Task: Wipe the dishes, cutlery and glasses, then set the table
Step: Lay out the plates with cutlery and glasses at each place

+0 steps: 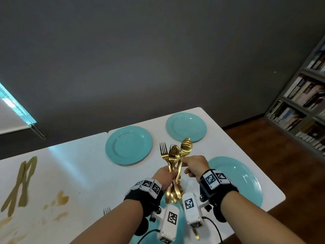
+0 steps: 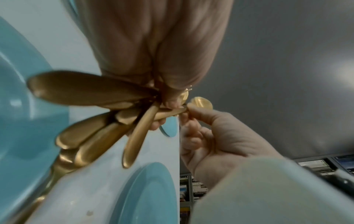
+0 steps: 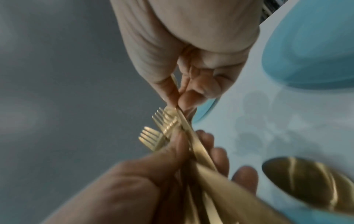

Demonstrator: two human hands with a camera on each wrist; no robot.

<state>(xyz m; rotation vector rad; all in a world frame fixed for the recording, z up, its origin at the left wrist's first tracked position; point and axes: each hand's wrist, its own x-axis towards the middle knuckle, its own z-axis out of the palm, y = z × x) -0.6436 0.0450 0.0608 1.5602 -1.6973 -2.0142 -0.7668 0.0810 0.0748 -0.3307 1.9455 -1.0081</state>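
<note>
At the far left of the white table [image 1: 84, 173], two gold knives [image 1: 21, 184] are seen lying crossed, with brownish smears on the surface beside them. Nearer the front edge, the tines of a lone fork [image 1: 107, 210] are visible beside the left forearm. A teal plate [image 1: 128, 145] is set toward the far side of the table. Above the table, in the middle of the head view, a bundle of gold cutlery [image 1: 173, 166] is held upright by the left hand [image 1: 164, 175], whose fingers [image 3: 220, 157] are wrapped around the handles; fork tines and spoon bowls are fanned out above the fist, and the handle ends [image 2: 91, 139] hang below it. One spoon [image 1: 186, 147] in the bundle is pinched at its neck between thumb and fingertips of the right hand [image 1: 194, 165], just beside the left hand. A second teal plate [image 1: 186, 126] is seen near the far right corner, and a third [image 1: 246, 180] lies at the right edge, partly hidden by the right wrist. A bookshelf [image 1: 302, 103] is seen against the wall at far right.
</note>
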